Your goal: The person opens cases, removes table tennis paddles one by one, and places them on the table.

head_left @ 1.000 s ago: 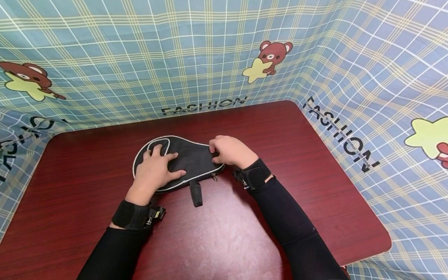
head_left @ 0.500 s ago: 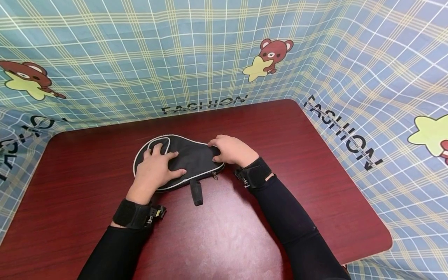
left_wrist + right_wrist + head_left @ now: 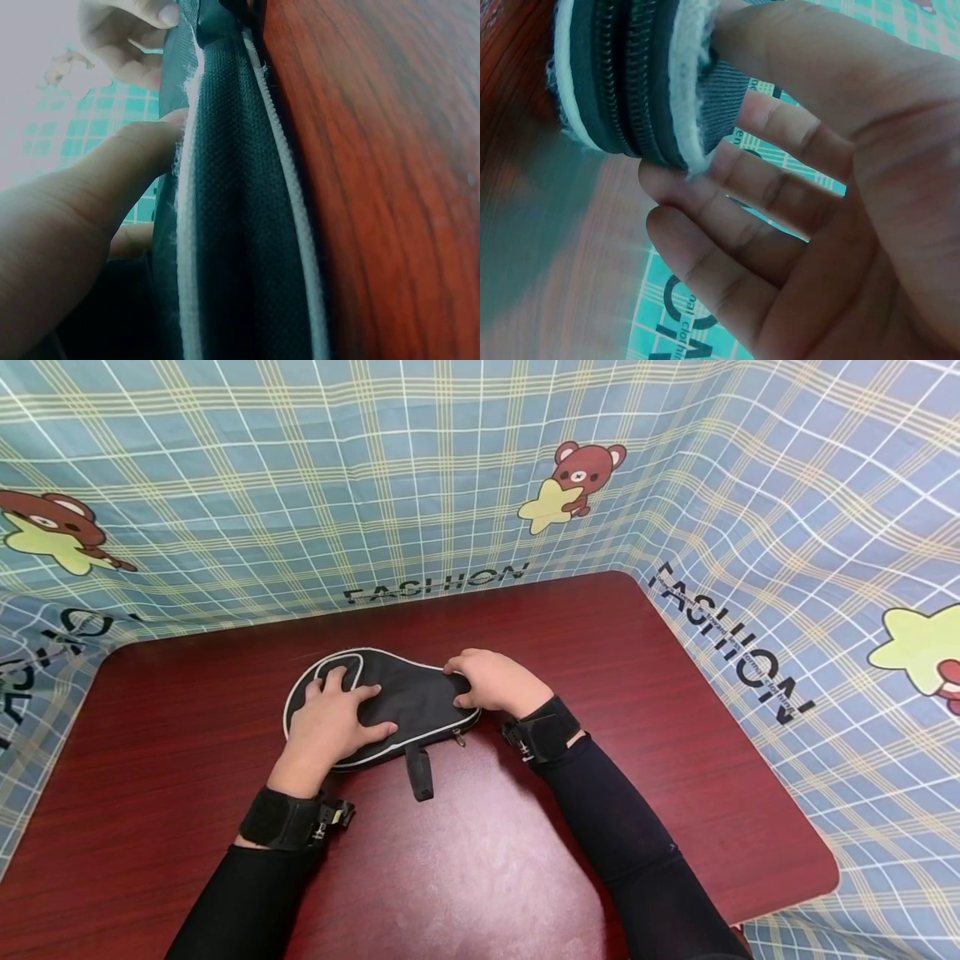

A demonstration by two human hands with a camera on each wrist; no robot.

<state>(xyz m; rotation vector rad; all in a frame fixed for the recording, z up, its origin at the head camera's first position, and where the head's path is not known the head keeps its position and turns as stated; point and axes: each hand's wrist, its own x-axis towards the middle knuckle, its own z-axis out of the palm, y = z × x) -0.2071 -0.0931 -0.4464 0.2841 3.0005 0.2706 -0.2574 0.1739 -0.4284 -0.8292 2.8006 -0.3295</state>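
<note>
Two black sleeves (image 3: 243, 902) enter at the lower frame edge, which cuts them off; two wristbands (image 3: 276, 820) are fitted. One strap (image 3: 420, 772) and one zip pull (image 3: 460, 739) project from the black case (image 3: 420, 697), left of centre on the worktop (image 3: 487, 868). The left hand (image 3: 326, 727) rests with fingers spread on the wide end, partly hiding a piped pocket (image 3: 352, 667); the right hand (image 3: 502, 681) grips the narrow end between thumb and fingers. Behind, checked cloth (image 3: 420, 468) reads "FASHION" at centre and right; lettering at left is distorted. Of three printed bears (image 3: 585, 472), the outer two are cut off.
</note>
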